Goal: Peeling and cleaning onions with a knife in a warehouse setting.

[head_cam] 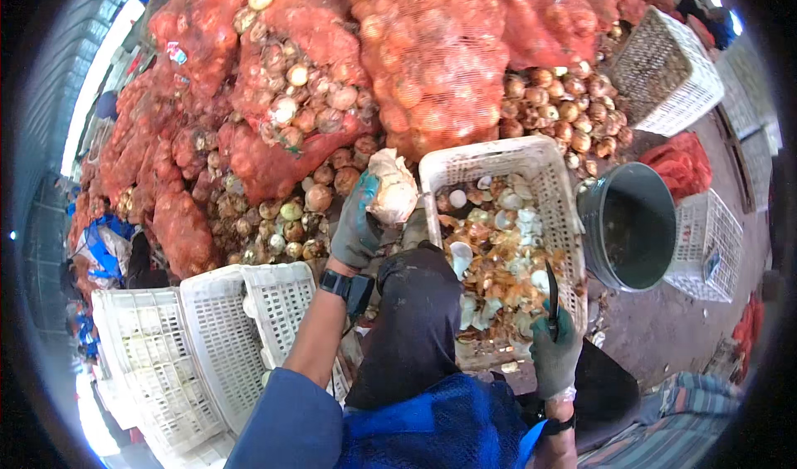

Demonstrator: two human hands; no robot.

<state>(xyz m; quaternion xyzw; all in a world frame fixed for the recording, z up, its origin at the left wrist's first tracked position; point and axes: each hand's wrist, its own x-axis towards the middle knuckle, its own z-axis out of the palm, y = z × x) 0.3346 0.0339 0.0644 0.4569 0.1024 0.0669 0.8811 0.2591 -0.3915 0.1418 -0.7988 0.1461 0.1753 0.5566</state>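
My left hand (357, 229), in a grey and green work glove, is closed around a large onion (393, 189) with loose, pale papery skin, held up left of a white plastic crate. In a similar glove, my right hand (556, 351) grips a knife (552, 298) whose dark, curved blade points up over the right side of that crate (498, 149). Onion skins and pale onion pieces (492, 263) lie inside the crate. The knife and the onion are well apart. Fingers of the left hand are partly hidden behind the onion.
Red mesh sacks of onions (436, 64) rise ahead. Loose onions (563, 108) lie at their foot. A grey bucket (629, 226) stands right of the crate, with white crates (707, 245) beyond it. More white crates (224, 338) stand at the left. Striped cloth (679, 413) is at lower right.
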